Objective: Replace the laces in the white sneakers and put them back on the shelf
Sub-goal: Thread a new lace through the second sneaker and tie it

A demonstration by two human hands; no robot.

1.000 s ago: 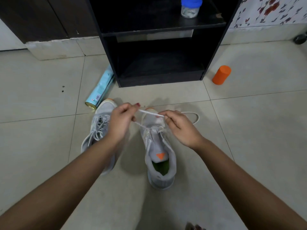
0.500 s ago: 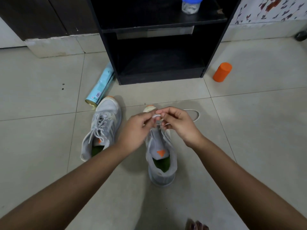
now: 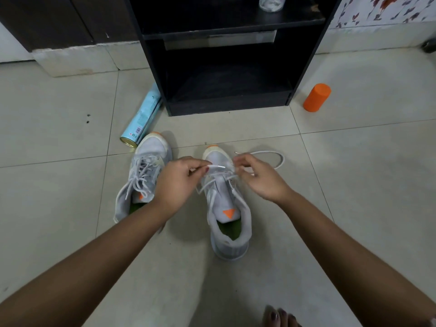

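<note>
Two white sneakers with orange toes stand on the tiled floor. The left sneaker [image 3: 144, 178] is laced loosely. Over the front of the right sneaker [image 3: 226, 208], my left hand [image 3: 177, 182] pinches the white lace [image 3: 217, 166] by its tip. My right hand [image 3: 257, 178] pinches the same lace at the shoe's right eyelets, and a long loop of that lace [image 3: 271, 156] trails on the floor to the right. The black shelf [image 3: 226, 100] stands just beyond the shoes, its lower bay dark and bare.
A light blue spray can [image 3: 141, 121] lies on the floor left of the shelf, close to the left sneaker's toe. An orange cylinder [image 3: 316, 97] stands to the right. A clear jar [image 3: 271, 3] sits on the upper shelf board. My toes [image 3: 279, 317] show at the bottom.
A second ago the hands held the lace stretched apart, then came together over the right sneaker's toe. Now they have parted a little, each still pinching the lace.
</note>
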